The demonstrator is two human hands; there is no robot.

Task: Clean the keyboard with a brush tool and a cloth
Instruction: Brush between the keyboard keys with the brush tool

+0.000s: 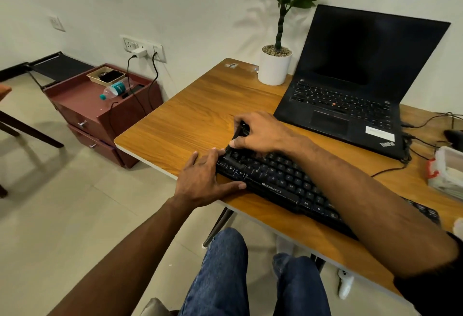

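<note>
Your jeans-clad knees [218, 273] sit nearest. Your right hand [260, 132] has its grip curled around the black brush tool [239, 135], bristles down on the keyboard [280, 185] at its far-left corner. Your left hand [203, 177] lies flat, steadying that end. The keyboard runs diagonally across the table [190, 120], rightward toward you. It reads "ZEBRONICS"; the laptop [350, 85] reads ThinkPad.

keyboard [283, 182] on table [190, 120], laptop [350, 95] behind, plant pot [274, 68] left of laptop
</note>
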